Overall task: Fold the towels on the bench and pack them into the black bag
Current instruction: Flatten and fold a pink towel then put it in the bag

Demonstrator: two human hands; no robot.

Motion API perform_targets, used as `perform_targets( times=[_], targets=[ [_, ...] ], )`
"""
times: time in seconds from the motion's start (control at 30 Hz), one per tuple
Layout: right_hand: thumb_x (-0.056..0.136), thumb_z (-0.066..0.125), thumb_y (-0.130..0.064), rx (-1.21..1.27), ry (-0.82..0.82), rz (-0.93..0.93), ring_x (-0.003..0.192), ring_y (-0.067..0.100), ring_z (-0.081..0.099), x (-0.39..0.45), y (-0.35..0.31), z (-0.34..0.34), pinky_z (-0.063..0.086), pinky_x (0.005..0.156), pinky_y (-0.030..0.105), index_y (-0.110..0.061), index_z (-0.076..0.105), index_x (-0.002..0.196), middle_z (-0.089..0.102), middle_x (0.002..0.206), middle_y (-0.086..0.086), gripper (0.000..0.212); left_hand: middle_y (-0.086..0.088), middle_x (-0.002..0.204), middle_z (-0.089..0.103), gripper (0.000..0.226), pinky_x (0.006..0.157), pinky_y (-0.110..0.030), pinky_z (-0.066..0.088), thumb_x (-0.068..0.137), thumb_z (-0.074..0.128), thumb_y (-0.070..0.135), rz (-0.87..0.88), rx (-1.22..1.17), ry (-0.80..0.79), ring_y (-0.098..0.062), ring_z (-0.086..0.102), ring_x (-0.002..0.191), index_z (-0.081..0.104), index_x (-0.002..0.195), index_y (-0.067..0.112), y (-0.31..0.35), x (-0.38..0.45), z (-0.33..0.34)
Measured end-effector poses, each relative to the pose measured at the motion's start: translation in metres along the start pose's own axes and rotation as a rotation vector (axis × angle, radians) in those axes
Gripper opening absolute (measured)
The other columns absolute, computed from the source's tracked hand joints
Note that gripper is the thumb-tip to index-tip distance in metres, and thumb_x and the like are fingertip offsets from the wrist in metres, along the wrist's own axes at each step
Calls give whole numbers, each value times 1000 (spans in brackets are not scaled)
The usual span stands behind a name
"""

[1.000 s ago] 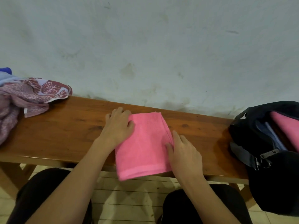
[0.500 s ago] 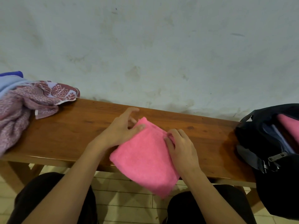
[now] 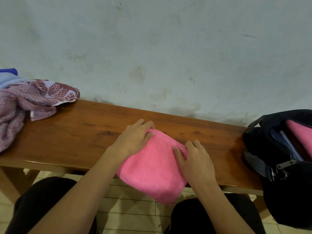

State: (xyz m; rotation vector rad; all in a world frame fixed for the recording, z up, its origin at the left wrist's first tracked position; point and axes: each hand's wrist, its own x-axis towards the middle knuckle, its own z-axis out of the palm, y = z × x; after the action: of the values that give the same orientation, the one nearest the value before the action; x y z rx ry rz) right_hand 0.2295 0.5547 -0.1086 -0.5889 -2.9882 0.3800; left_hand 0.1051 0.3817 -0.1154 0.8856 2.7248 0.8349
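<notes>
A folded pink towel (image 3: 152, 168) lies at an angle on the wooden bench (image 3: 76, 132), its near corner hanging over the front edge. The left hand (image 3: 135, 139) grips the towel's far corner, fingers curled over it. The right hand (image 3: 194, 159) pinches the right edge between thumb and fingers. The black bag (image 3: 270, 149) sits open at the bench's right end with pink cloth inside. Crumpled towels (image 3: 25, 102) lie at the left end.

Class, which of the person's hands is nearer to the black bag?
The right hand is nearer: the black bag lies just to its right. The left hand sits farther left, across the pink towel.
</notes>
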Motion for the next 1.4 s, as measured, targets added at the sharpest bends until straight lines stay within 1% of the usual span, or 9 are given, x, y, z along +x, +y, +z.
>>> perform_targets(
  times=[0.3, 0.43, 0.57, 0.67, 0.8, 0.97, 1.1, 1.27, 1.4],
  targets=[
    [97, 45, -55, 107, 38, 62, 64, 4, 48, 4, 5, 0, 35, 58, 18, -23, 49, 75, 51, 75, -10, 39, 4, 86, 50, 10, 61, -33, 52, 106, 35, 24, -24, 76, 143, -13, 54, 67, 39, 97, 22, 9, -2, 1],
    [96, 48, -55, 102, 47, 101, 64, 3, 50, 5, 6, -2, 36, 56, 18, -23, 52, 79, 53, 75, -10, 37, 4, 94, 54, 5, 64, -35, 54, 105, 35, 27, 1, 88, 145, -16, 58, 70, 39, 106, 24, 8, -3, 3],
    [96, 52, -54, 167, 29, 147, 69, 3, 57, 5, 7, -4, 47, 59, 19, -25, 53, 90, 61, 83, -9, 30, -2, 118, 58, 27, 79, -36, 55, 105, 39, 29, -10, 73, 147, -17, 62, 87, 44, 129, 18, 7, -2, 4],
    [95, 58, -48, 234, 45, 149, 77, 2, 61, 3, 8, -7, 46, 63, 15, -27, 62, 112, 68, 93, -9, 28, -1, 113, 57, 25, 80, -28, 49, 105, 39, 31, -38, 92, 148, -13, 57, 88, 53, 117, 14, 7, -2, 6],
    [96, 58, -46, 219, 13, 187, 59, 4, 58, 1, 10, -9, 39, 51, 12, -24, 63, 76, 61, 68, -10, 29, 3, 98, 54, 24, 79, -28, 48, 105, 39, 30, -49, 88, 137, -11, 54, 83, 57, 105, 15, 6, -1, 5],
    [101, 51, -32, 191, 22, 189, 58, 8, 57, 2, 9, -6, 40, 51, 13, -21, 57, 67, 59, 68, -4, 37, 3, 91, 43, 30, 72, -29, 41, 105, 35, 30, -83, 135, 109, -8, 46, 71, 53, 85, 15, 9, -2, 4],
    [103, 48, -32, 174, 57, 145, 70, 6, 53, 5, 5, -5, 40, 58, 14, -20, 55, 74, 54, 87, -5, 32, -1, 103, 43, 38, 73, -29, 42, 106, 30, 34, -111, 127, 140, -12, 50, 77, 59, 98, 10, 10, -3, 10],
    [103, 41, -42, 22, 81, 112, 102, 10, 48, 11, 5, 1, 48, 85, 26, -23, 54, 114, 49, 114, -5, 25, -1, 111, 46, 29, 83, -32, 50, 105, 32, 34, -112, 150, 202, -14, 46, 97, 49, 118, 15, 12, -2, 15],
    [105, 30, -47, -55, -6, 139, 97, 10, 51, 10, 5, 2, 43, 74, 25, -23, 51, 116, 56, 110, -5, 34, -1, 106, 56, 22, 85, -34, 51, 103, 41, 32, -131, 63, 207, -16, 53, 96, 50, 115, 16, 11, -1, 15]
  ],
)
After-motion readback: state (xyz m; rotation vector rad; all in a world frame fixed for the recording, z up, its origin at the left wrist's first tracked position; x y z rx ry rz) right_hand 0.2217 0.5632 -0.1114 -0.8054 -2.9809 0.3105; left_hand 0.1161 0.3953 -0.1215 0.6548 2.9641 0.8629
